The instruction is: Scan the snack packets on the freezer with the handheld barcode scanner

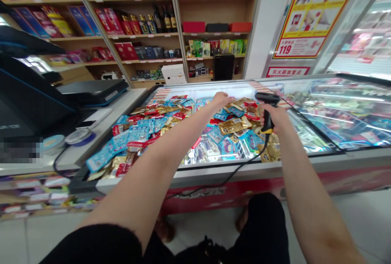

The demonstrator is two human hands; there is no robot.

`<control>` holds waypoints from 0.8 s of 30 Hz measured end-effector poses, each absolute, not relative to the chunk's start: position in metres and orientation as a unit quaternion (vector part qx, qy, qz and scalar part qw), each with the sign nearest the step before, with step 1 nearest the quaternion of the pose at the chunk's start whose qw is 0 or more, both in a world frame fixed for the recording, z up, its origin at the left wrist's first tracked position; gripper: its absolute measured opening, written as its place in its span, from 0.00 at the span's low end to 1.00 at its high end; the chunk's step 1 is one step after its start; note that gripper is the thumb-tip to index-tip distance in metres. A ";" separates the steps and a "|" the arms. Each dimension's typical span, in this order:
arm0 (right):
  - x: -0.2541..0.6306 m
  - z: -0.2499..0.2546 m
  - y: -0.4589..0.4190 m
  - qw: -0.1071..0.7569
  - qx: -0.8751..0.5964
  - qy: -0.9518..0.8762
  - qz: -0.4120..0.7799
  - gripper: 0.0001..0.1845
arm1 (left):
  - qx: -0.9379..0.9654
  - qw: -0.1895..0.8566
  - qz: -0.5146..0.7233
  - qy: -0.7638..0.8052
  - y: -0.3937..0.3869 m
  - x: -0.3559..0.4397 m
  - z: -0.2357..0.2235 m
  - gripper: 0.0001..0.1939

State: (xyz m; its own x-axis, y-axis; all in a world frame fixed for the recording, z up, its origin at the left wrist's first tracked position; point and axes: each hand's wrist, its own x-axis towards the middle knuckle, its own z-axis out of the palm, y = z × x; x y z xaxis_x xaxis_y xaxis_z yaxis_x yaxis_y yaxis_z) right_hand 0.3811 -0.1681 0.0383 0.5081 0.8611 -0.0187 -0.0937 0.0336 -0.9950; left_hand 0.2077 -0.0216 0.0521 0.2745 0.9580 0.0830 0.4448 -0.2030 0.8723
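My left hand reaches across a chest freezer and sits just over the far part of a heap of small foil snack packets. Its fingers are hidden behind the back of the hand, and nothing shows in it. My right hand grips a black handheld barcode scanner with a yellow band, its head tipped toward the far side. A black coiled cord hangs from the scanner over the freezer's front rim.
A white counter at the left carries a black checkout terminal and a roll of tape. Wooden shelves of boxed liquor and bottles stand behind the freezer. A second glass-topped freezer adjoins on the right.
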 end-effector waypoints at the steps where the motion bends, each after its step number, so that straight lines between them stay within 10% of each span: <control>1: 0.381 0.037 -0.168 0.640 -0.585 -0.326 0.376 0.08 | 0.702 0.367 0.335 0.510 -0.019 0.199 0.049 0.26; 16: 0.282 0.046 -0.151 0.591 -0.566 -0.370 0.441 0.09 | 0.815 0.106 0.119 0.557 -0.043 0.041 0.051 0.19; 24: 0.206 0.046 -0.148 0.527 -0.565 -0.428 0.469 0.12 | 0.811 0.080 -0.012 0.579 -0.100 0.003 0.045 0.49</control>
